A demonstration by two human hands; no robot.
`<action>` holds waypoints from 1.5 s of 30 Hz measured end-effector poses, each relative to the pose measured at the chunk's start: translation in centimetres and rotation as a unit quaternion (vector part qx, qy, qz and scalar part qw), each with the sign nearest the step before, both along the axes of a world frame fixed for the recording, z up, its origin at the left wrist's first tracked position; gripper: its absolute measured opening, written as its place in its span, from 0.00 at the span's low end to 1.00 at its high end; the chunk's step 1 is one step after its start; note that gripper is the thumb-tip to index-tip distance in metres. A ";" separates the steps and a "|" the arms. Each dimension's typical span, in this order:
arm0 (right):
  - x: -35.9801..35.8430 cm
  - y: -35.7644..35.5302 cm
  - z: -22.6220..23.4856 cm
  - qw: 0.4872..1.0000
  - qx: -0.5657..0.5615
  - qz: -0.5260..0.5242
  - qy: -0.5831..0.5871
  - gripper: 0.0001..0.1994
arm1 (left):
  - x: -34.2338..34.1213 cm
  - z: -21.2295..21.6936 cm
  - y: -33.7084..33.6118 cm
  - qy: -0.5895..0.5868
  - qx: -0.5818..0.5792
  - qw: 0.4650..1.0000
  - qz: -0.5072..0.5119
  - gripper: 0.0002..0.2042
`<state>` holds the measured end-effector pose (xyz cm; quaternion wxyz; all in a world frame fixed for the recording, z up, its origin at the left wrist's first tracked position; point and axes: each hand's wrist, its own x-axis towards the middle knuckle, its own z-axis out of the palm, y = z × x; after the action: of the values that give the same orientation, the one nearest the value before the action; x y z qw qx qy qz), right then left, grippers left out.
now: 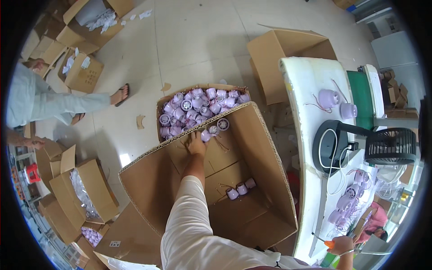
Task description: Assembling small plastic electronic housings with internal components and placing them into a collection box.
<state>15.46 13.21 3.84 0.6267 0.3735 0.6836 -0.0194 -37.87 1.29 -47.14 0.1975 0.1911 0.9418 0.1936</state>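
My left hand (196, 144) reaches down into a large open cardboard box (265, 157), fingers closed around a lavender cup-shaped plastic part (206, 136). Two similar parts, one a round slotted part (222, 124), sit in line beside it, with thin wires trailing below. Lower in the box lies a short row of lavender parts (242, 188), also wired. At the lower right, my right hand (340, 246) grips a screwdriver (330, 244) by its orange handle, its shaft pointing up and left. Just beyond the box stands a carton (158, 112) heaped with many such lavender parts.
On the right, a white-topped bench (299, 90) carries two lavender parts, a black desk fan (389, 146) with a white cable, and a cluster of lavender parts (346, 202). Cartons line the left. A person's sandalled foot (120, 94) is on the tiled floor; another person sits lower right.
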 end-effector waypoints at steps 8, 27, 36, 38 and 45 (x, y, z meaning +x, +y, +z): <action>-0.6 -0.7 0.4 1.000 -0.010 -0.006 0.019 0.23 | 6.9 6.0 -4.8 -0.067 -0.068 0.995 -0.015 0.28; -12.0 -1.1 15.2 0.804 -0.018 0.047 0.593 0.20 | 16.6 49.6 -2.7 0.065 0.324 0.903 -0.274 0.27; -5.8 -2.3 16.2 0.813 -0.013 -0.041 0.581 0.19 | 22.1 47.4 -0.7 -0.693 0.445 0.564 0.064 0.30; -4.3 -2.3 15.6 0.811 0.013 -0.033 0.584 0.19 | 23.3 47.3 0.5 -0.733 0.402 0.547 0.040 0.32; 4.9 -5.1 11.9 0.817 0.072 -0.067 0.568 0.19 | 29.4 43.9 6.3 -0.556 0.270 0.781 -0.085 0.23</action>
<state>20.35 8.12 15.72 0.0960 0.3853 0.8910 -0.2202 -8.49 7.55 -3.25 0.6429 0.1750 0.5575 0.4952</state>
